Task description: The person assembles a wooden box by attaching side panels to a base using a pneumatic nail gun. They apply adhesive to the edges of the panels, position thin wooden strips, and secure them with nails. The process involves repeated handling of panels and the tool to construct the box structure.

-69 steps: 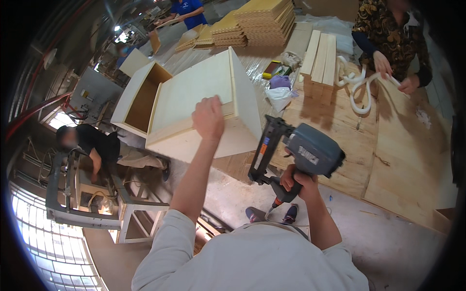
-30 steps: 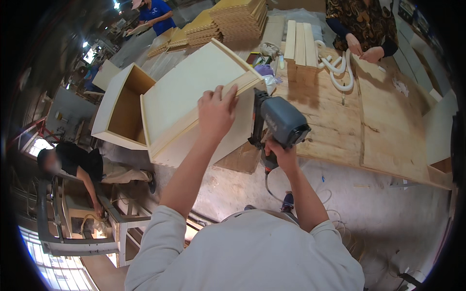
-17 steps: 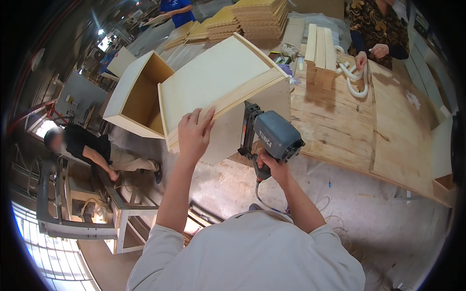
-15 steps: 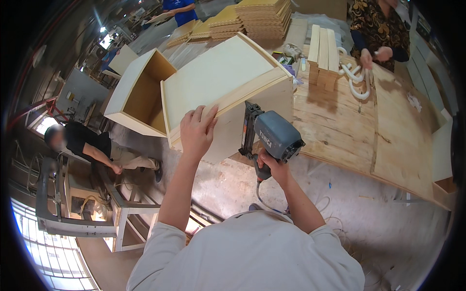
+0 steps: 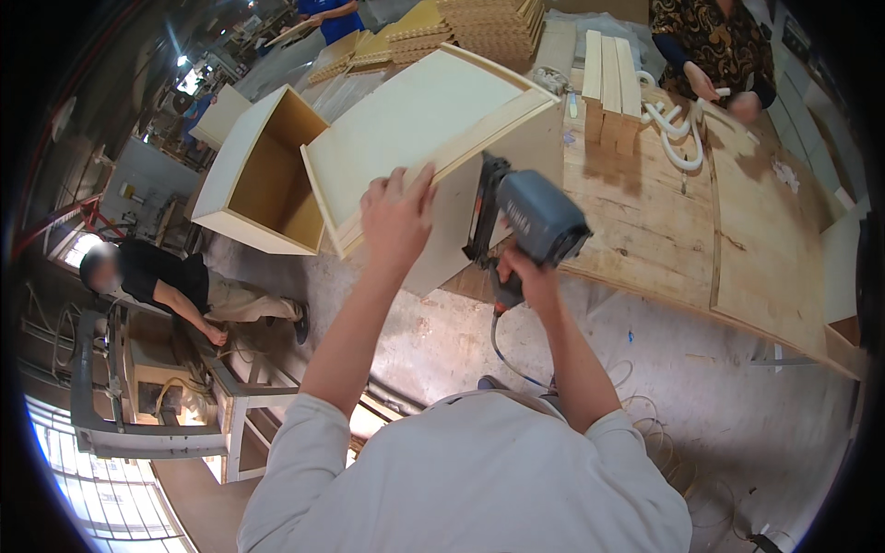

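Note:
Ahead of me a pale wooden box (image 5: 415,101) sits tilted, with a light strip along its near top edge. My left hand (image 5: 398,217) grips that edge, its fingers laid over the strip and its palm toward the near side. In my right hand (image 5: 527,272) is a blue-grey nail gun (image 5: 546,219), held by its handle. Its nose points up beside the strip, close to the near side panel; whether it touches the wood I cannot tell. An air hose (image 5: 499,339) hangs from the handle.
Left of the box stands an open wooden box (image 5: 269,175). The plywood table (image 5: 636,230) at right bears stacked wood strips (image 5: 610,92) and white curved tubes (image 5: 682,147). A person (image 5: 714,55) works across it; another (image 5: 166,276) bends at left. Hose coils lie on the floor.
My left hand has slid to the right along the strip. The nail gun has moved right and away from me along the edge. Across the table, the person's hands have shifted with a white piece.

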Tool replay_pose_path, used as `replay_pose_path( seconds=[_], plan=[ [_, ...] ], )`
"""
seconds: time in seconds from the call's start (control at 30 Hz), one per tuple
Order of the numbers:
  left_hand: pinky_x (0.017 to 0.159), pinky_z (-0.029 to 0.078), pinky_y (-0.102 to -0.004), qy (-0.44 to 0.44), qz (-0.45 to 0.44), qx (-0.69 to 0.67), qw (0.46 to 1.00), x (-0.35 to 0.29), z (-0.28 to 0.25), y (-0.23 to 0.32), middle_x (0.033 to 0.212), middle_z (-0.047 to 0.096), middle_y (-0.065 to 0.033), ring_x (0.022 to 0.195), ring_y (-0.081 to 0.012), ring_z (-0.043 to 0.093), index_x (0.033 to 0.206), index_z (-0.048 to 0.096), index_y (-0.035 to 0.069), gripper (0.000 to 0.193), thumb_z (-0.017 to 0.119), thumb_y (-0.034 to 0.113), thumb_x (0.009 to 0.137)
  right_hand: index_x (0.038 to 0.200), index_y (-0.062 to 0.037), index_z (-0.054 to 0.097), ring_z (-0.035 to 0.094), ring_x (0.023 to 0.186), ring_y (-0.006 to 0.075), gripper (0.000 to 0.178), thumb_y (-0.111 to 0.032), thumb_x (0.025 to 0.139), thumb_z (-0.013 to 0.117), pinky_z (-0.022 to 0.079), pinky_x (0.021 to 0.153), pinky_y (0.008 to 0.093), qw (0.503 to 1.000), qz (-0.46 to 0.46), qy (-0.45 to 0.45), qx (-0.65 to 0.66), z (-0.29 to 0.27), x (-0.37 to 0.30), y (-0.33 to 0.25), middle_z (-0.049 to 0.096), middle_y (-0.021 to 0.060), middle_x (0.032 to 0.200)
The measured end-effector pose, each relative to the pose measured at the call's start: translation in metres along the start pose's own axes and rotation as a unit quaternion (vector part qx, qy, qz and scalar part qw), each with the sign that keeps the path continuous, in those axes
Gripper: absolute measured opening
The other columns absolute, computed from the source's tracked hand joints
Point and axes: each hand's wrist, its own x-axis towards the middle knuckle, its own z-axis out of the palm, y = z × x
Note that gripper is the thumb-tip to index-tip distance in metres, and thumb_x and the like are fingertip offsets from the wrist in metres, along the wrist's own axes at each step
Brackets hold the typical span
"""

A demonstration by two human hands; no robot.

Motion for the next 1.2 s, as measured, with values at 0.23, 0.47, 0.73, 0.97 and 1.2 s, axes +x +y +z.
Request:
replay_pose_path(
  seconds=[0.23,0.47,0.73,0.97,1.2],
  plan=[
    [0.088,0.043,-0.0418,-0.048,0.008,-0.057,0.997,-0.007,-0.014,-0.019,0.112,0.057,-0.0149,0.101,-0.0322,0.05,0.117,0.063,0.017,0.034,0.063,0.024,0.084,0.073,-0.0033,0.054,0.056,0.06,0.0162,0.013,-0.012,0.083,0.057,0.046,0.06,0.0305,0.991,-0.02,-0.042,0.127,0.008,-0.014,0.006,0.056,0.0065,0.062],
    [0.085,0.041,-0.0373,-0.046,-0.016,-0.14,0.989,-0.038,-0.03,-0.054,0.099,0.055,-0.0122,0.094,-0.0279,0.048,0.117,0.065,0.014,0.037,0.067,0.025,0.082,0.089,0.0004,0.056,0.052,0.062,0.0161,0.021,-0.019,0.083,0.058,0.043,0.063,0.0303,0.98,0.007,-0.157,0.123,0.035,-0.036,0.038,0.053,0.0068,0.065],
    [0.084,0.041,-0.0368,-0.027,-0.019,-0.125,0.992,-0.039,-0.023,-0.053,0.097,0.054,-0.0118,0.093,-0.0275,0.048,0.116,0.066,0.014,0.034,0.066,0.024,0.083,0.075,-0.0054,0.054,0.054,0.058,0.0143,0.012,-0.012,0.084,0.059,0.044,0.057,0.0284,0.986,0.004,-0.126,0.111,0.043,-0.036,0.042,0.055,0.0049,0.063],
    [0.086,0.038,-0.0402,-0.021,-0.022,-0.135,0.99,-0.042,-0.017,-0.054,0.098,0.052,-0.0132,0.095,-0.0293,0.047,0.115,0.066,0.017,0.035,0.067,0.029,0.081,0.077,-0.0048,0.055,0.055,0.059,0.0138,0.014,-0.015,0.085,0.06,0.044,0.056,0.0286,0.983,-0.007,-0.117,0.141,0.05,-0.038,0.044,0.056,0.0051,0.063],
    [0.084,0.039,-0.0393,-0.015,-0.016,-0.133,0.991,-0.038,-0.016,-0.055,0.097,0.052,-0.0132,0.094,-0.0297,0.047,0.114,0.066,0.016,0.035,0.067,0.028,0.082,0.078,-0.0043,0.055,0.055,0.059,0.0139,0.012,-0.013,0.085,0.06,0.044,0.055,0.0282,0.99,0.015,-0.117,0.079,0.049,-0.04,0.045,0.056,0.0049,0.063]
  ],
)
